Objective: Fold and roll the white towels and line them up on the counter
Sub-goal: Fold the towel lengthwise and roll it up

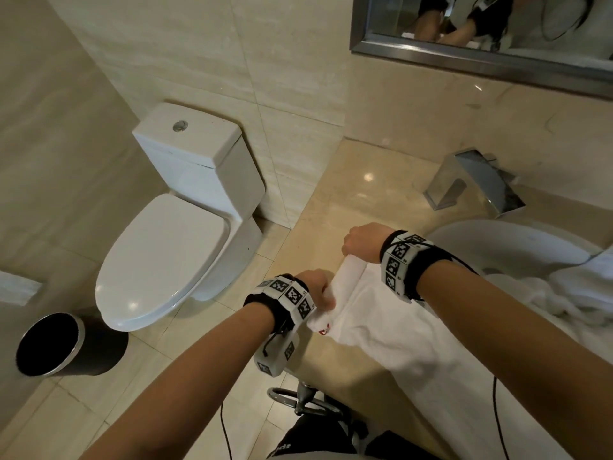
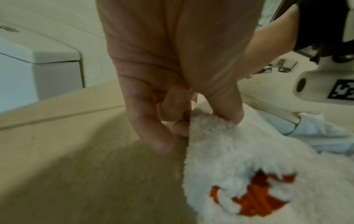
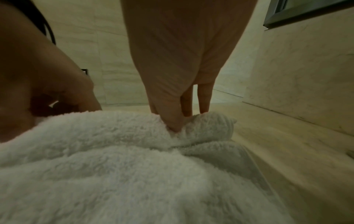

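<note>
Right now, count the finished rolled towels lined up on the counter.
0. The only towel on the counter is partly rolled, pinched by the left hand and right hand. More white towels lie heaped in the sink, unrolled.

A white toilet (image 1: 185, 207) with its lid closed stands against a beige tiled wall. A black waste bin (image 1: 63, 345) sits on the floor beside it. A chrome faucet (image 1: 477, 182) overlooks a white sink (image 1: 497, 240), below a framed mirror (image 1: 481, 24).
</note>
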Action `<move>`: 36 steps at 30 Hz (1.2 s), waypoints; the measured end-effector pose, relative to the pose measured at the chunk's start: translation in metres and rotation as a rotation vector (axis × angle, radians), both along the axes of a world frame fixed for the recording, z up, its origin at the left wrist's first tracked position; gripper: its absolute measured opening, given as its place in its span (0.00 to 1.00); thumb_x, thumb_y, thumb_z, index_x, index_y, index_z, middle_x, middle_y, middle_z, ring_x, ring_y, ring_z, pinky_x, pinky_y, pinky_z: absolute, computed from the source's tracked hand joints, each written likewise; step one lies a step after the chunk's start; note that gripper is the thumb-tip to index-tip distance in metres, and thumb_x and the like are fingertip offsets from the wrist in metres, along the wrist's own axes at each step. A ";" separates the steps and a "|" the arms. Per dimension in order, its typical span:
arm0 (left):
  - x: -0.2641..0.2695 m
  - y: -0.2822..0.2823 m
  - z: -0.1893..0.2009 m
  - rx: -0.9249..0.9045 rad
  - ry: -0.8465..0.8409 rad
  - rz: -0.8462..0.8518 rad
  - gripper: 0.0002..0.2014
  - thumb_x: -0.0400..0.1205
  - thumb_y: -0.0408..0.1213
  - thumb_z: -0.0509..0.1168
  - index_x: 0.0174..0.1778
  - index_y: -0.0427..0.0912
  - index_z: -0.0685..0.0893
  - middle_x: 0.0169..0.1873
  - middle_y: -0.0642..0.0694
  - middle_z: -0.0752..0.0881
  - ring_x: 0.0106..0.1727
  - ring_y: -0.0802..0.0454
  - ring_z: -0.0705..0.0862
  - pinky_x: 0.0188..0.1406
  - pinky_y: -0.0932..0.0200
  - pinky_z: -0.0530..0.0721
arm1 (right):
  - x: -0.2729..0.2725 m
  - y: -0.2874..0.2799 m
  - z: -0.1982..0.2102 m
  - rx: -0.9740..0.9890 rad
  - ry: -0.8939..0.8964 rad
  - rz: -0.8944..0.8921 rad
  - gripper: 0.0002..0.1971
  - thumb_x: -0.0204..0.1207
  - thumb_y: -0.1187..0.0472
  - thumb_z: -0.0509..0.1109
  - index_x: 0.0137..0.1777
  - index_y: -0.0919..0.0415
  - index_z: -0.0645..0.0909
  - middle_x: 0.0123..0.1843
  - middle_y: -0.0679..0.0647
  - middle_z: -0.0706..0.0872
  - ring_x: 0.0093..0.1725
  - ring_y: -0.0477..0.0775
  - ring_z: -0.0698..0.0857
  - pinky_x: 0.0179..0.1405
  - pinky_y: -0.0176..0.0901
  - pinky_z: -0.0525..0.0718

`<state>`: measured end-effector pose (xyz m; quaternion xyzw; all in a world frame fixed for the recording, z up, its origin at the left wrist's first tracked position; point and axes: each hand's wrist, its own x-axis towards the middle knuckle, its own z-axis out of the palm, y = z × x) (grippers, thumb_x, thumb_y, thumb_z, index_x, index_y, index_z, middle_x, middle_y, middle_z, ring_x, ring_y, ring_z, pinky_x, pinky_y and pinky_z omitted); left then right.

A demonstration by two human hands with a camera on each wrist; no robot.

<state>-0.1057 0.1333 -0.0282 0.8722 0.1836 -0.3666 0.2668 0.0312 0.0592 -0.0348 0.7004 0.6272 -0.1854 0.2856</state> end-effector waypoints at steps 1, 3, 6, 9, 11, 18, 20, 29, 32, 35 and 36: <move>0.000 -0.002 0.002 0.000 -0.015 -0.010 0.17 0.81 0.36 0.63 0.66 0.38 0.75 0.60 0.40 0.83 0.61 0.41 0.82 0.54 0.55 0.75 | 0.001 0.000 0.001 0.004 -0.003 0.002 0.17 0.83 0.70 0.55 0.69 0.64 0.75 0.67 0.59 0.79 0.66 0.60 0.78 0.51 0.44 0.77; -0.001 -0.003 0.005 0.039 -0.037 -0.033 0.19 0.81 0.36 0.62 0.69 0.41 0.74 0.59 0.41 0.84 0.59 0.41 0.82 0.50 0.57 0.75 | 0.002 -0.002 0.002 0.026 -0.011 0.001 0.16 0.82 0.70 0.56 0.67 0.64 0.75 0.67 0.59 0.78 0.66 0.60 0.77 0.50 0.45 0.77; -0.003 -0.002 0.005 0.126 -0.072 -0.071 0.19 0.76 0.36 0.65 0.64 0.45 0.76 0.52 0.44 0.87 0.51 0.44 0.86 0.45 0.57 0.82 | 0.000 -0.007 0.000 0.082 -0.007 -0.021 0.16 0.81 0.71 0.57 0.68 0.64 0.72 0.67 0.59 0.76 0.67 0.59 0.74 0.53 0.46 0.78; 0.000 -0.006 0.005 0.159 -0.063 -0.091 0.17 0.77 0.37 0.64 0.62 0.43 0.76 0.51 0.44 0.87 0.49 0.44 0.86 0.46 0.55 0.84 | -0.002 -0.014 -0.003 0.151 0.005 -0.031 0.17 0.79 0.73 0.58 0.67 0.64 0.70 0.67 0.59 0.75 0.66 0.60 0.73 0.52 0.48 0.78; 0.006 -0.007 0.004 0.183 -0.061 -0.135 0.16 0.79 0.38 0.63 0.62 0.41 0.76 0.53 0.42 0.86 0.49 0.43 0.85 0.43 0.57 0.80 | -0.003 -0.017 -0.004 0.181 -0.003 -0.026 0.17 0.79 0.73 0.59 0.67 0.64 0.70 0.66 0.59 0.74 0.65 0.59 0.74 0.50 0.48 0.79; 0.019 -0.006 -0.006 0.259 -0.084 -0.140 0.22 0.76 0.41 0.69 0.64 0.42 0.74 0.55 0.42 0.85 0.54 0.42 0.85 0.42 0.57 0.77 | -0.001 -0.028 -0.007 0.223 -0.039 -0.045 0.19 0.78 0.73 0.61 0.68 0.63 0.68 0.67 0.57 0.72 0.66 0.58 0.72 0.44 0.43 0.76; 0.018 -0.008 -0.011 0.263 -0.094 -0.120 0.21 0.77 0.44 0.68 0.65 0.43 0.74 0.54 0.43 0.86 0.53 0.43 0.86 0.41 0.58 0.77 | -0.002 -0.028 -0.005 0.235 -0.035 -0.048 0.18 0.79 0.73 0.60 0.68 0.63 0.68 0.67 0.57 0.72 0.66 0.58 0.72 0.43 0.43 0.74; 0.006 -0.026 -0.013 0.260 -0.080 -0.108 0.27 0.79 0.35 0.65 0.71 0.37 0.60 0.59 0.36 0.81 0.57 0.38 0.83 0.45 0.51 0.78 | -0.004 -0.037 0.001 0.195 0.073 -0.204 0.16 0.76 0.73 0.62 0.64 0.64 0.70 0.62 0.59 0.73 0.44 0.60 0.79 0.38 0.47 0.74; -0.002 -0.030 -0.012 0.245 -0.115 -0.202 0.25 0.81 0.37 0.62 0.70 0.37 0.60 0.56 0.37 0.83 0.52 0.38 0.85 0.43 0.51 0.78 | -0.001 -0.046 0.002 0.151 0.137 -0.251 0.15 0.77 0.70 0.60 0.64 0.64 0.71 0.63 0.59 0.74 0.55 0.61 0.81 0.42 0.45 0.72; -0.010 -0.032 -0.012 0.228 -0.179 -0.236 0.20 0.83 0.42 0.59 0.66 0.38 0.62 0.50 0.39 0.83 0.41 0.43 0.81 0.37 0.53 0.75 | 0.000 -0.052 0.005 0.120 0.153 -0.276 0.16 0.79 0.69 0.58 0.66 0.63 0.74 0.65 0.59 0.76 0.62 0.60 0.79 0.52 0.45 0.75; -0.010 -0.032 -0.011 0.230 -0.197 -0.236 0.19 0.83 0.44 0.57 0.65 0.37 0.63 0.48 0.38 0.82 0.40 0.43 0.80 0.37 0.52 0.75 | 0.001 -0.052 0.005 0.109 0.146 -0.271 0.16 0.80 0.69 0.58 0.66 0.63 0.75 0.65 0.59 0.77 0.62 0.60 0.80 0.55 0.45 0.76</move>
